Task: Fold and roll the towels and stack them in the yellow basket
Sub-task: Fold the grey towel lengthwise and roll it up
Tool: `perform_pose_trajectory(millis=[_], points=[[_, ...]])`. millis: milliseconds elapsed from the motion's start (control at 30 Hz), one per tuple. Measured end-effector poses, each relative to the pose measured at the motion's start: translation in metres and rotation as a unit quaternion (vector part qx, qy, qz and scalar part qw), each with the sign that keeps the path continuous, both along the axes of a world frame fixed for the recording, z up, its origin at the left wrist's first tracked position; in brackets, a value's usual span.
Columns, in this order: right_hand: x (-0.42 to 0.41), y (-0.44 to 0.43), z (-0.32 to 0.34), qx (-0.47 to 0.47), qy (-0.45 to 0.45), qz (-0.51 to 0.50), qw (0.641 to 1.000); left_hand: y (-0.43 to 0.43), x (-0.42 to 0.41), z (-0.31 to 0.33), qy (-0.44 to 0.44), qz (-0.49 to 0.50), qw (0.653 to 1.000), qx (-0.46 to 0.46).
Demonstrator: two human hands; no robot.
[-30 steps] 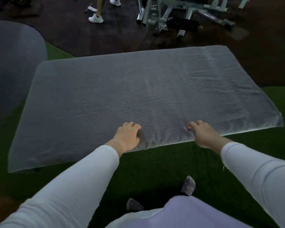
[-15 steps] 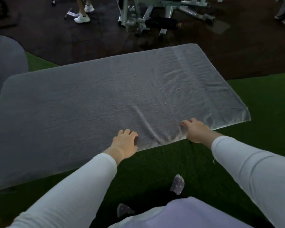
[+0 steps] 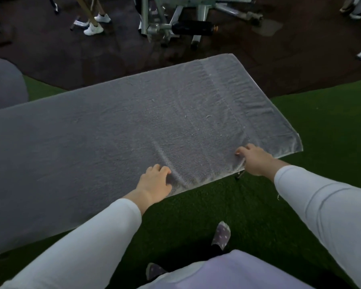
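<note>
A large grey towel (image 3: pixel 123 130) lies spread flat over a raised surface in front of me, its right end showing a woven band. My left hand (image 3: pixel 154 182) rests on the towel's near edge with fingers curled, a crease running up from it. My right hand (image 3: pixel 253 159) pinches the near edge closer to the right corner, lifting it slightly. No yellow basket is in view.
Green artificial turf (image 3: pixel 300 126) lies below and to the right. A grey rounded shape (image 3: pixel 4 88) sits at the far left. Gym machine frames (image 3: pixel 175 21) and another person's white shoes (image 3: pixel 96 26) stand on the dark floor beyond. My socked feet (image 3: pixel 221 235) are below.
The view has swung so the towel sits further left. My right hand has slid right along the near edge toward the corner; my left hand stays on the edge and a crease has formed.
</note>
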State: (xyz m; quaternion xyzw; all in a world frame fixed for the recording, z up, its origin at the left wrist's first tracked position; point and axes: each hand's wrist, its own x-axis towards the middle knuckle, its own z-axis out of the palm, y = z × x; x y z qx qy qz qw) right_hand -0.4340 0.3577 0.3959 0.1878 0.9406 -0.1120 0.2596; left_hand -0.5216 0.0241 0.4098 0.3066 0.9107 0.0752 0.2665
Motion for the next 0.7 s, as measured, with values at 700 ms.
perform_pose_trajectory(millis=[700], points=[[0.031,0.119,0.001,0.004,0.023,-0.006,1.0,0.135,-0.008,-0.009,-0.031,-0.112,0.993,-0.035]])
